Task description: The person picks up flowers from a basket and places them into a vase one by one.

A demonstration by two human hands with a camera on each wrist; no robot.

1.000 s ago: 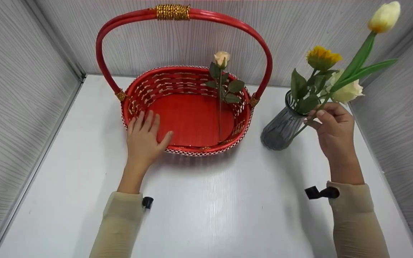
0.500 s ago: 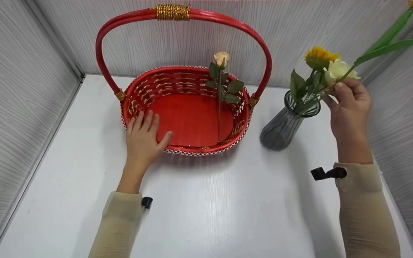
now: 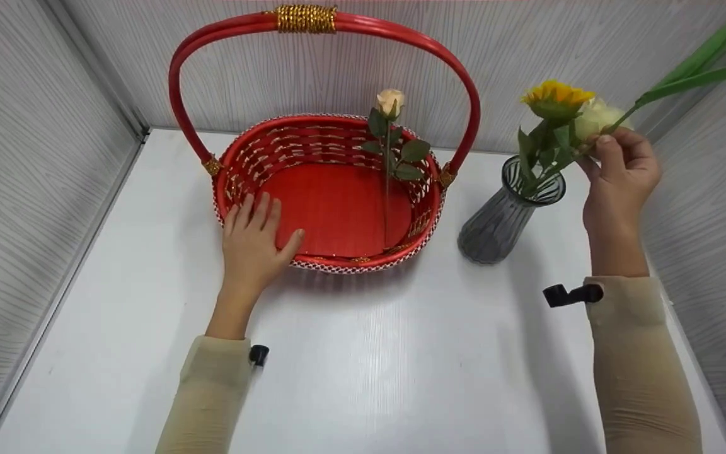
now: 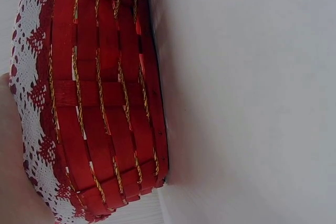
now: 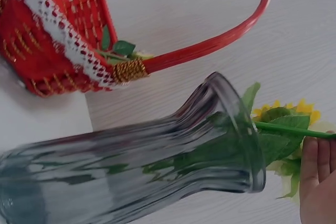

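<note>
My left hand [image 3: 254, 243] rests on the front left rim of a red woven basket [image 3: 331, 265], fingers straight and thumb spread. Between thumb and fingers, my right hand [image 3: 621, 170] pinches the green stem of a tulip [image 3: 697, 69], whose bloom is mostly cut off at the upper right corner. Below that hand stands a grey ribbed glass vase [image 3: 495, 221]. A yellow sunflower [image 3: 555, 99] and a cream-white rose [image 3: 599, 118] lean out of it. In the right wrist view, the tulip's stem [image 5: 286, 128] ends near the vase's mouth; whether inside I cannot tell.
A peach rose [image 3: 391, 104] with dark green leaves leans in the basket's right side. The tall red handle [image 3: 401, 36] arches over the basket. Wood-grain panels [image 3: 10, 208] wall in the white table [image 3: 363, 366] at back and sides.
My right hand has moved up and right, drawing the tulip's stem upward from the vase. The sunflower has shifted slightly left. My left hand and the basket have hardly moved.
</note>
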